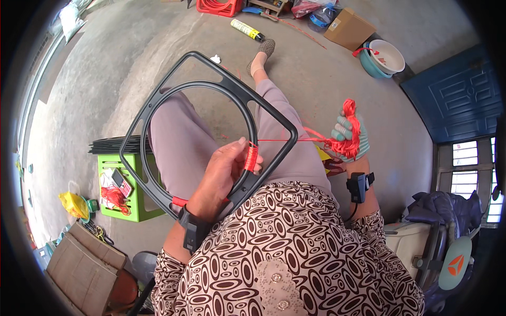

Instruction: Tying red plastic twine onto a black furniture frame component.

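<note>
A black plastic frame (238, 90), square outside with a round ring inside, rests tilted over my lap. My left hand (225, 167) is closed on the ring's near right part, beside a tight winding of red cord (251, 158). Another red winding (179, 201) shows on the ring near my left wrist. From the first winding, a taut strand runs right across the frame's outer bar to a loose red cord bundle (350, 129). My right hand (360, 143), in a striped glove with bare-looking fingertips, is closed around that bundle, out to the right of the frame.
A green stool (135, 197) at left carries a stack of black frames (118, 145), red cord and a calculator. Cardboard (84, 266) lies at lower left. A yellow-and-black cylinder (246, 30), a box (349, 29) and basins (389, 56) stand ahead. A blue door (456, 95) is at right.
</note>
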### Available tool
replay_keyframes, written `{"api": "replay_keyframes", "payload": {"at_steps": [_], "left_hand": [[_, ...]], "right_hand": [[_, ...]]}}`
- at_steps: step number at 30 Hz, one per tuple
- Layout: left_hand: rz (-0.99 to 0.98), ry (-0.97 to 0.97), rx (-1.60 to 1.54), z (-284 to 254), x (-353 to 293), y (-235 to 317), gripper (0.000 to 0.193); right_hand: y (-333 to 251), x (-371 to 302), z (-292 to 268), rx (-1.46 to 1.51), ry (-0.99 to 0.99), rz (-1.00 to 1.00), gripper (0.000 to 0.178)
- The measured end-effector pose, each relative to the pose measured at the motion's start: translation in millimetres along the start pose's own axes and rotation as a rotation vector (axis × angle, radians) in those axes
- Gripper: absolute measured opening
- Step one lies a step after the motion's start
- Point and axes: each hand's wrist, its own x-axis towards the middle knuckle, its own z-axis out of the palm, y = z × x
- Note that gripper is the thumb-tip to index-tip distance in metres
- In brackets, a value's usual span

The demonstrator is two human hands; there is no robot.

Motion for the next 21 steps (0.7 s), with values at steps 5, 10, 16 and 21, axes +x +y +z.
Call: {"api": "replay_keyframes", "payload": {"at_steps": [5,10,16,21], "left_hand": [[0.131,0.02,0.089,3,6,-1,0.011],[0.122,0.055,0.122,2,3,1,0.008],[0.197,-0.021,0.163,4,3,-3,0.01],[0.276,-0.029,0.274,11,-2,-2,0.015]], "right_hand": [[21,-14,19,-0.324,0.371,0.108,0.042],[49,9,36,-0.363,0.4,0.191,0.032],[102,42,49,-0.729,-0.083,0.319,0.044],[117,73,71,-0.775,-0.138,0.159,0.045]]}}
